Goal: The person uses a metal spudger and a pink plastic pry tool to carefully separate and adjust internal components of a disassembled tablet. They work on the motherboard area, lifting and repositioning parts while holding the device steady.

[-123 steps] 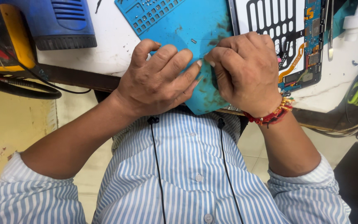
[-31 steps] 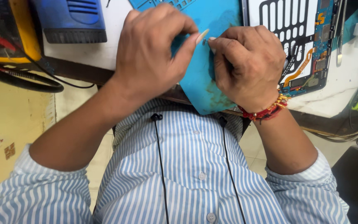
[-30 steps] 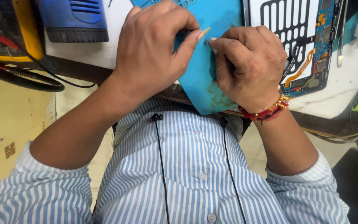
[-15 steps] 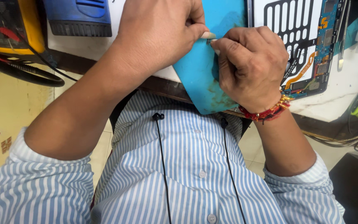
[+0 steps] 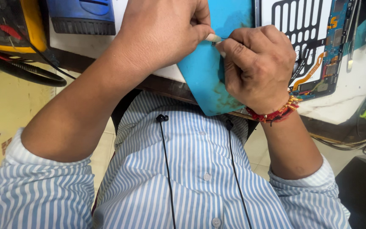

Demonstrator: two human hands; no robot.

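Both hands meet over the blue work mat (image 5: 206, 80) at the bench edge. Left hand (image 5: 162, 36) and right hand (image 5: 257, 68) pinch something tiny between fingertips, can't tell what

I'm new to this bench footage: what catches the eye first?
Two bare hands meet at top centre: the left hand and right hand pinch something tiny over a turquoise rubber work mat. To the right lies an opened tablet with exposed blue circuit boards.
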